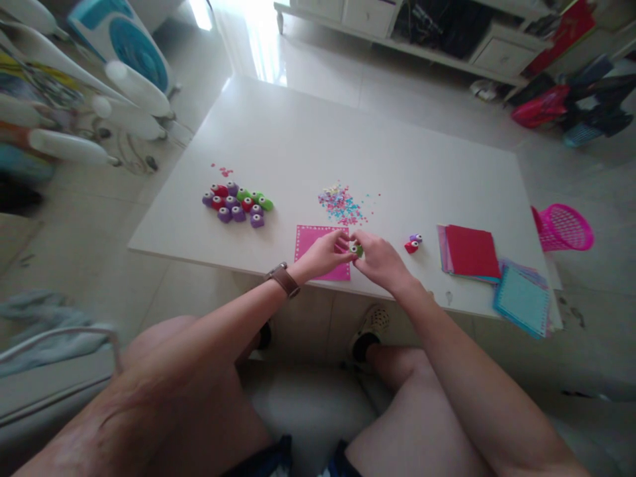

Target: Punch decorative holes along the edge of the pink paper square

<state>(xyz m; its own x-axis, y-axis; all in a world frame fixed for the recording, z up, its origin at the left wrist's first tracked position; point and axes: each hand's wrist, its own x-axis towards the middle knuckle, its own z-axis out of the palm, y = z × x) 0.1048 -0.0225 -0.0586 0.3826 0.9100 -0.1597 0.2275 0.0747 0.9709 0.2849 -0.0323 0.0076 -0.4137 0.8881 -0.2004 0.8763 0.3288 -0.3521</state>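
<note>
A square pink sheet of paper (305, 248) with small punched holes along its edges lies at the table's near edge. My left hand (325, 252) is over it, fingers and thumb closed at its right edge. My right hand (375, 258) grips a small green craft punch (356, 250) with a white top at that same edge; its underside is hidden by my fingers. Just beyond the paper is a scatter of colourful punched bits (342, 204). A red punch (411, 247) and a purple punch (416, 238) sit to the right of my right hand.
Several purple, red and green punches (237, 204) cluster on the white table (318, 132) at left, near a few pink bits (225, 172). Stacked red paper (472, 253) and blue punched sheets (523, 298) lie at right. A pink basket (566, 227) stands beyond the table's right edge.
</note>
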